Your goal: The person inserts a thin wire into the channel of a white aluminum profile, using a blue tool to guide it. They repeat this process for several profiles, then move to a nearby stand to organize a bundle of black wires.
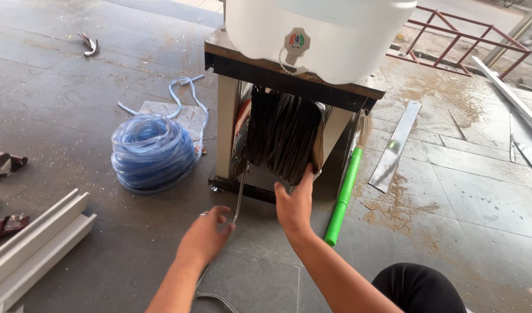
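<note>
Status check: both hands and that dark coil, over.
Left hand pinching clear tube. Right hand gripping dark coil under stand. Green broom handle beside right wrist.

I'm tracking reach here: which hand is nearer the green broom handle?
Right. The right hand grips the dark coil just left of the green broom handle; the left hand holds a thin cable farther left.

Blue hose coil (153,152) lying left of your grip on floor. Green-handled broom (344,197) leaning just right of it. White tank (324,32) sitting above. Metal strip (396,145) lying farther right. White profiles (34,243) resting far left.
</note>
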